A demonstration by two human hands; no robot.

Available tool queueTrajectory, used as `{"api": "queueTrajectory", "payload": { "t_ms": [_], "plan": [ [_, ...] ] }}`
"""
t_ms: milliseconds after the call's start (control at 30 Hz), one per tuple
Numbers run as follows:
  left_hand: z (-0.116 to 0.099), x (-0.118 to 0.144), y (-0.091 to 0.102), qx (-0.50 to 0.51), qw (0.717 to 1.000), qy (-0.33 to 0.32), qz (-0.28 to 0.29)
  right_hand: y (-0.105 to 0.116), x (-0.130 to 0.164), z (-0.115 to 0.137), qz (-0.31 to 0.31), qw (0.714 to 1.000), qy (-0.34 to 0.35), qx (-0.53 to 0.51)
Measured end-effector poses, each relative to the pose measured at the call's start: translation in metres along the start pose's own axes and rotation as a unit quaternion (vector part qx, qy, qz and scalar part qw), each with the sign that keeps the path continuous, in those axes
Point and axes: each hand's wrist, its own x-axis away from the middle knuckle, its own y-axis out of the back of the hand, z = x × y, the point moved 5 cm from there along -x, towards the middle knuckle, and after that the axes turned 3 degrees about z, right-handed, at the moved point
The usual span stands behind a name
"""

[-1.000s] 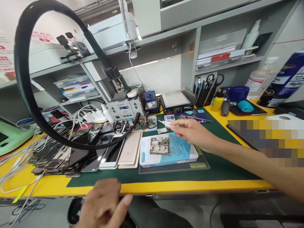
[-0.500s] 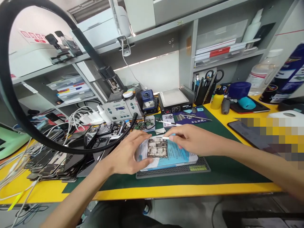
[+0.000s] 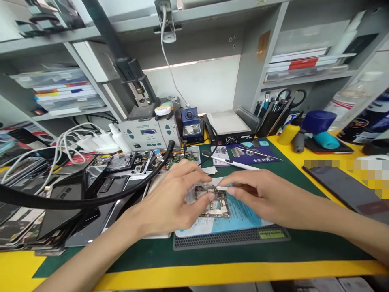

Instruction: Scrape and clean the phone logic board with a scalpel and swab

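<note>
A bare phone circuit board (image 3: 216,202) lies on a blue-and-white card (image 3: 240,217), which rests on a black ribbed mat (image 3: 231,237) on the green bench mat. My left hand (image 3: 170,200) presses on the board's left side, thumb and fingers around its edge. My right hand (image 3: 264,196) pinches a thin white tool (image 3: 223,188), its tip at the board's upper edge. Both hands meet over the board and hide part of it.
Several phones and screens (image 3: 79,207) are piled at the left under a black ring-lamp arm (image 3: 91,201). Behind stand a soldering station (image 3: 146,134), a blue box (image 3: 190,125), a hot plate (image 3: 229,127), a tool holder with scissors (image 3: 279,107). A dark phone (image 3: 346,188) lies at right.
My left hand came up from below the bench edge and settled on the board. My right hand drew in to the board with the white tool. The camera moved closer and lower.
</note>
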Motion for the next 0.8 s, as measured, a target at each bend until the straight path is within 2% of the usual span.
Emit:
{"api": "queueTrajectory", "payload": {
  "t_ms": [167,367,500,800],
  "plan": [
    [-0.008,-0.007,-0.002,0.021,1.000,0.009,-0.004,-0.001,0.001,0.001,-0.021,0.999,0.019,0.017],
    [-0.007,-0.008,-0.005,0.044,0.999,0.015,0.008,-0.001,0.003,0.001,-0.037,0.997,0.045,0.048],
    [-0.004,-0.004,-0.010,0.053,0.998,0.015,0.011,-0.002,0.003,0.003,-0.022,0.997,0.059,0.037],
    [-0.004,0.010,-0.014,0.082,0.996,0.011,0.028,-0.003,0.002,0.003,0.044,0.999,0.003,-0.007]
  ]
}}
